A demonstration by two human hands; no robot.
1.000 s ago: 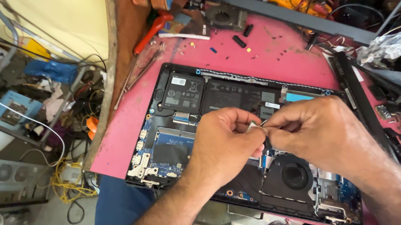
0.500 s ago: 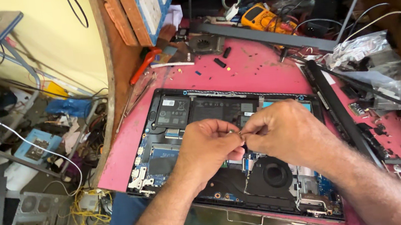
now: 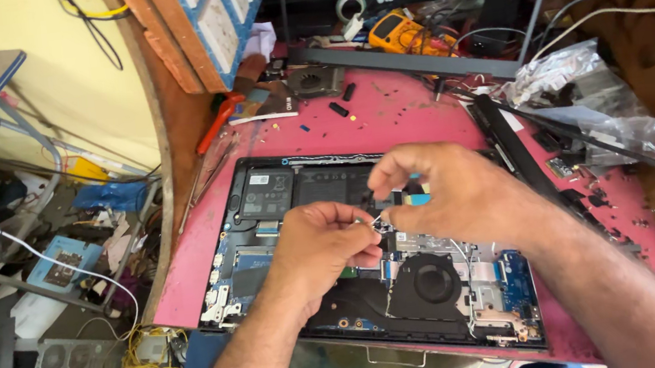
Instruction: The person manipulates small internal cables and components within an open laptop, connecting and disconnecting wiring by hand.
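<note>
Pink worn tabletop (image 3: 410,117) fills the head view, with an opened black laptop base (image 3: 368,253) lying flat on it, back cover off, circuit boards exposed. Left hand (image 3: 322,246) and right hand (image 3: 451,190) meet over the middle of the laptop, fingertips touching; both pinch a small thin silvery part (image 3: 371,222) between them, too small to identify. Left hand is closed in a pinch, right hand pinches with thumb and forefinger while the other fingers are raised and spread. Round black cooling fan (image 3: 431,283) sits just below the hands inside the laptop, flat black battery pack (image 3: 303,188) toward the far edge. Long black strip (image 3: 517,150) lies on the table right of the laptop. Crumpled silver foil bag (image 3: 588,88) sits at far right. Yellow multimeter (image 3: 401,34) rests at the back, near a loose grey fan (image 3: 314,80). Red-handled tool (image 3: 218,121) lies by the left edge.
</note>
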